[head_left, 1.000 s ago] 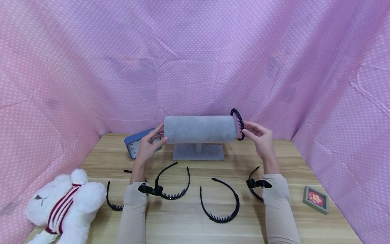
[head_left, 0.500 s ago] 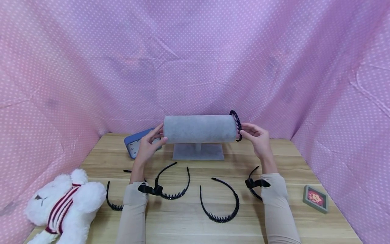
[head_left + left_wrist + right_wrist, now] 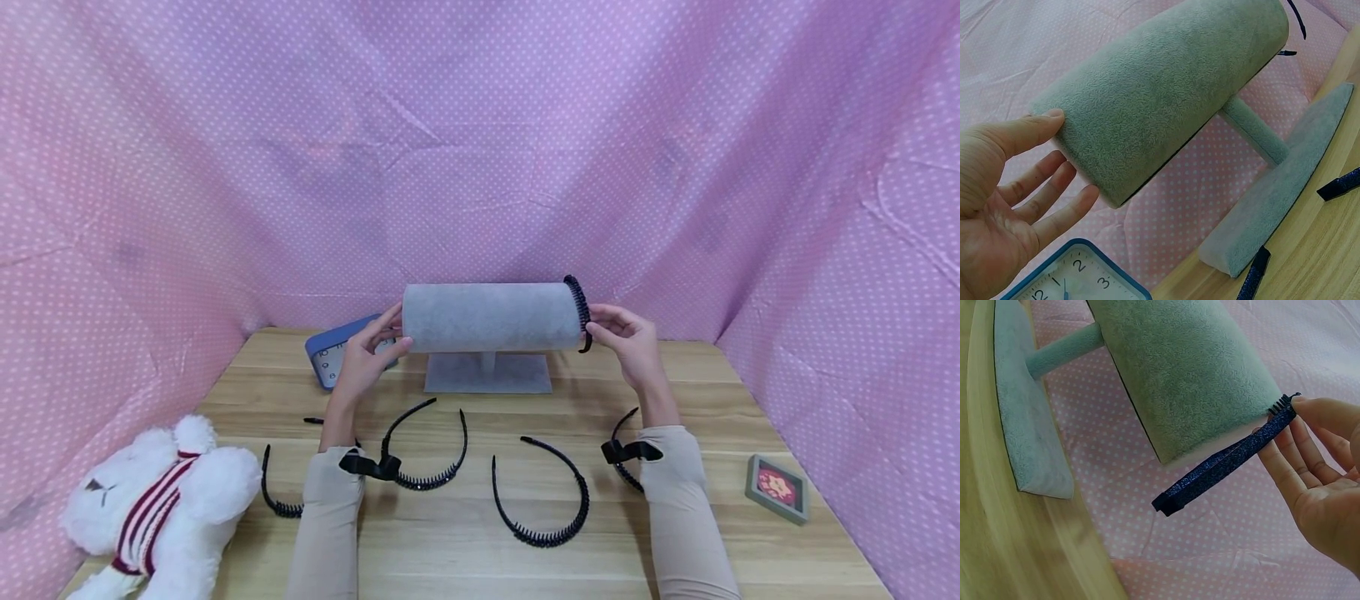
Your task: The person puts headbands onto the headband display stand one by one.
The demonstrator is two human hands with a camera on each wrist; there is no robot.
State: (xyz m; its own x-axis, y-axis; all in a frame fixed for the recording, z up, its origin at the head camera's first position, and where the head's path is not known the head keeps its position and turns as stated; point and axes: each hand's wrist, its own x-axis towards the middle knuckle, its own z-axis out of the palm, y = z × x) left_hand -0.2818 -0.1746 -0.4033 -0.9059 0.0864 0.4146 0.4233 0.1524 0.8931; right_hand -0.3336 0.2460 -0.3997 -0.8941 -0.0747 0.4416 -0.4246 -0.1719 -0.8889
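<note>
A grey plush T-shaped display stand [image 3: 491, 318] stands at the back of the table. My left hand [image 3: 367, 358] holds its roll's left end, thumb on the front edge and fingertips at the end face in the left wrist view. At the right end, my right hand [image 3: 633, 342] pinches a black toothed headband [image 3: 1229, 465] between thumb and fingers. The band's arch rises over the roll's end, its teeth right at the rim, and one tip hangs below. On the table lie several more black headbands, among them a middle one [image 3: 551, 537] and one left of it [image 3: 427, 483].
A blue-framed clock [image 3: 337, 354] leans behind my left hand. The white plush bear [image 3: 165, 508] lies at the left and a small framed star picture [image 3: 778, 490] at the right. Pink dotted cloth [image 3: 480, 150] surrounds the wooden table.
My right hand has moved slightly left with the headband, which now sits against the roll's right end and covers its pink end face. My left hand and the stand have hardly moved.
</note>
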